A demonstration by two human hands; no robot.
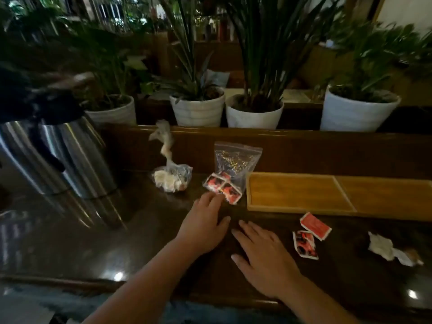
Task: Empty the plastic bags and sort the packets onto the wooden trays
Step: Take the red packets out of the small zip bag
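Fingers (211, 199) of the left hand (205, 220) are lying spread and are touching the red packets (222, 188) spilling from the zip bag (236, 160); nothing is being gripped. Right hand (261, 258) is resting flat and open on the table (93, 230), beside two loose packets (308, 237). A knotted bag (171, 178) is sitting left, the tray (299, 195) right.

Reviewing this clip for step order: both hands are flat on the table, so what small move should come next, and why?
Probably the left hand should pick up the red packets at its fingertips and set them in the wooden tray, which looks empty. Both hands hold nothing; the right hand rests flat.
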